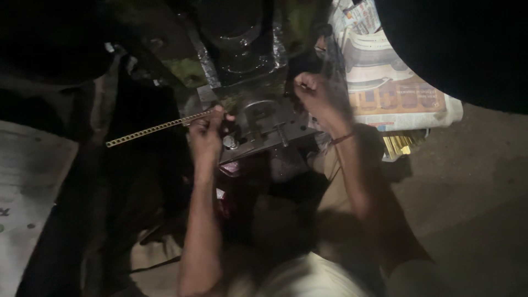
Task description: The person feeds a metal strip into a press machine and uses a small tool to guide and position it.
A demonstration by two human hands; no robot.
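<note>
Head view: both hands at a dark metal press (258, 118).
Left hand (208, 132) pinches a perforated brass strip (157, 128); right hand (316, 93) fisted, contents unclear; printed newspaper (396, 82) lies just right.

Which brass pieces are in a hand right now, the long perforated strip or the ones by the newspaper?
The long perforated brass strip, pinched in the left hand at the press. The brass pieces by the newspaper lie untouched.

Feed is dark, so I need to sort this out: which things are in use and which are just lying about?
In use:
left hand gripping perforated brass strip
right hand fisted at metal press

Lying about:
newspaper
brass pieces under its edge
white sheet
</note>
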